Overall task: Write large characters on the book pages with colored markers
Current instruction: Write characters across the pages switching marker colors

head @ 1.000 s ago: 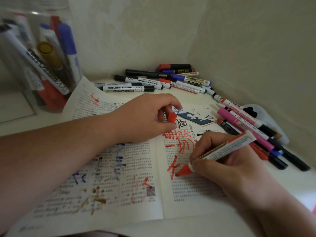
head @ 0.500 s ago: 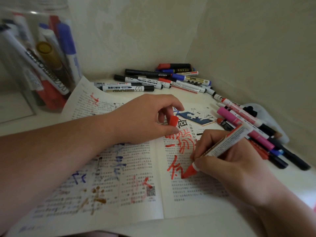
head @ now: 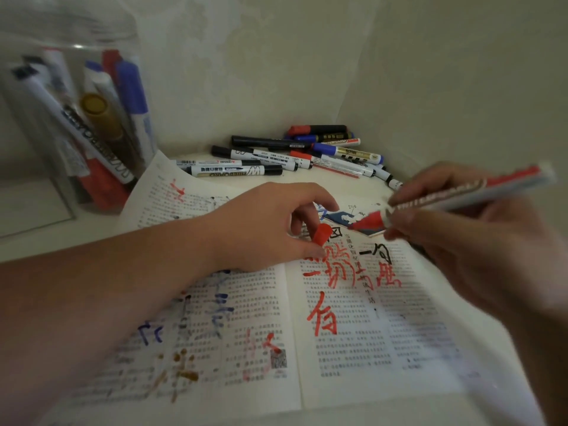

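**Red Marker Is Hovering Over the Page**

The open book [head: 353, 348] is lying flat in the middle. Its pages are showing big marks in red, blue, black and brown. The left hand [head: 264, 226] is reaching in from 9 o'clock and lying over the book near the fold. Its thumb and fingers are pinching the red cap [head: 321, 235]. The right hand [head: 476, 247] is sitting at 3 o'clock, with its fingers wrapping round the red marker [head: 455, 196]. The marker tip is pointing toward 9 o'clock, near the cap. It is floating above the top of the right page and not touching the paper. A big red character [head: 322, 315] is sitting toward 6 o'clock from the cap, and it is looking finished.

I am thinking the writing is pausing here. The next move is looking like one of two things. One is putting the cap on, which is calling for the tip and cap to line up straight. The other is bringing the tip down on a bare spot for a new character.

Two pale walls [head: 430, 72] are meeting in a corner at 12 o'clock. A white table [head: 37, 241] is holding everything. A clear jar [head: 61, 124] at 10 o'clock is holding more markers standing up. A pile of markers [head: 307, 155] is lying at 12 o'clock, just past the book.
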